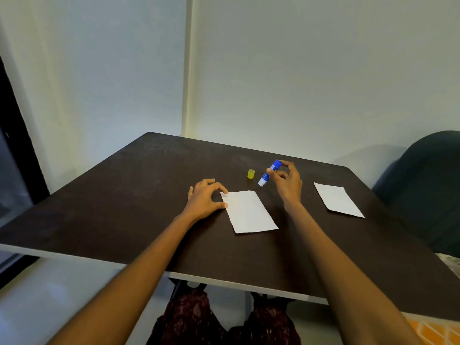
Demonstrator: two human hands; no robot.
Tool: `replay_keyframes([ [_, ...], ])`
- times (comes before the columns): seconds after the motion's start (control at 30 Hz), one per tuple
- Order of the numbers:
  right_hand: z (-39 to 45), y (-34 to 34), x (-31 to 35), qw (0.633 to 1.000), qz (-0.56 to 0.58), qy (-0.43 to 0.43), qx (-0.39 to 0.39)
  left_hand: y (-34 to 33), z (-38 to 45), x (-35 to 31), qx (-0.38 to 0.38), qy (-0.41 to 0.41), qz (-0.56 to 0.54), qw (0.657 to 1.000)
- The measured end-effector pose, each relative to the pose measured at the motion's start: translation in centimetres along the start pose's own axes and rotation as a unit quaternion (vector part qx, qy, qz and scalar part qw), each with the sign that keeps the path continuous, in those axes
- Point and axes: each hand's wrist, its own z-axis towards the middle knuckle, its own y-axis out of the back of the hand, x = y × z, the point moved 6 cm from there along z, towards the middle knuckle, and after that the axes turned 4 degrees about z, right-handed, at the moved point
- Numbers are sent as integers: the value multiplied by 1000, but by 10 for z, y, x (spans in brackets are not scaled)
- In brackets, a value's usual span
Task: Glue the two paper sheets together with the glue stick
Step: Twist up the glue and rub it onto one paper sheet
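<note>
A white paper sheet (pixel 249 211) lies in the middle of the dark table (pixel 124 200). My left hand (pixel 205 199) rests beside it, thumb and forefinger touching its left edge. My right hand (pixel 287 181) holds a blue glue stick (pixel 270 172) tilted in the air, its white uncapped tip pointing down-left above the sheet's far right corner. The yellow cap (pixel 251 174) stands on the table just left of the stick. A second white sheet (pixel 338 199) lies apart at the right.
The table's far edge meets a white wall. A dark rounded chair back (pixel 428 185) stands off the right edge. The near table edge runs above my lap. A dark window frame is at the far left.
</note>
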Motion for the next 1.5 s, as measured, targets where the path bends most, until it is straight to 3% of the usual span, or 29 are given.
replay_keyframes([
  [0.2, -7, 3, -2, 1000, 20, -7, 11, 5, 5, -16, -45, -67, -7, 997],
  [0.27, -6, 1, -1, 1000, 8, 2, 13, 1, 13, -27, -44, -88, 49, 994],
  [0.37, -5, -6, -1, 999, -29, 20, 23, -11, 29, -44, 4, -134, 180, 975],
  [0.47, -4, -10, -1, 996, -75, 37, 31, -29, 40, -55, 100, -162, 279, 941],
  [0.57, -3, -12, -3, 993, -103, 47, 39, -40, 45, -55, 172, -129, 291, 932],
  [0.7, -3, -19, -5, 991, -115, 52, 50, -42, 44, -50, 197, -92, 257, 942],
  [1.2, -18, -20, 4, 978, -168, 99, 76, -39, 31, -47, 157, -30, 236, 958],
  [1.5, -42, 5, 4, 979, -168, 99, 64, -37, 20, -50, 118, 19, 280, 952],
])
